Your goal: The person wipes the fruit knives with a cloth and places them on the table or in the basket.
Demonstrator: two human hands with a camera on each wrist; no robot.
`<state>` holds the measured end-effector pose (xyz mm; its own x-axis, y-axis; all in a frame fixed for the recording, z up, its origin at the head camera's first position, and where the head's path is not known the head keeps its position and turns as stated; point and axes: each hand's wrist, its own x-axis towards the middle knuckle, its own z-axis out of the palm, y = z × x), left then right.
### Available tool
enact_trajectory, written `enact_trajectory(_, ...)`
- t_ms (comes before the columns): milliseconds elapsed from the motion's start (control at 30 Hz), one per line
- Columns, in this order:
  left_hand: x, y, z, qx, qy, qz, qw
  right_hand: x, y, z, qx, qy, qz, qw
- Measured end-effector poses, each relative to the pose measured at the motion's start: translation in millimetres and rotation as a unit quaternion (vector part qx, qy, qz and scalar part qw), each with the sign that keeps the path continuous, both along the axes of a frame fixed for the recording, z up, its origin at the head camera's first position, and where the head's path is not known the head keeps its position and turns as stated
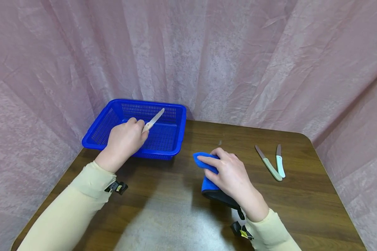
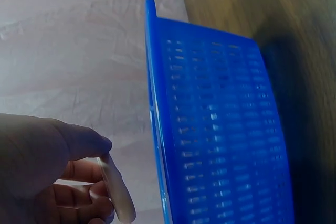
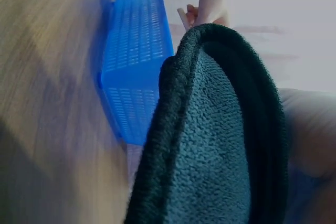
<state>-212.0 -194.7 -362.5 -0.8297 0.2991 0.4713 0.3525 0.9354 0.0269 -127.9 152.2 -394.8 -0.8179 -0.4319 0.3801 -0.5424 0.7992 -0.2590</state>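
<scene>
My left hand grips a small knife by its cream handle above the blue plastic basket. The blade slants up toward the far right. In the left wrist view, the handle shows between thumb and curled fingers beside the basket wall. Over the middle of the table, my right hand pinches a folded blue cloth with black edging. Up close in the right wrist view, the cloth hides most of that hand.
Two more knives lie on the wooden table to the right: one with a pale green handle, one with a mint handle. Behind the table hangs a pink curtain. Wrist cameras sit at both cuffs.
</scene>
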Motion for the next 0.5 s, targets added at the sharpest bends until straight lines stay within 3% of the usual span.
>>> enact_trajectory(500, -20.4, -15.5, 8.7, -0.009, -0.093, 0.041, 0.9948, -0.4, -1.2, -3.3, 0.001, -0.001, 0.003, 1.0000)
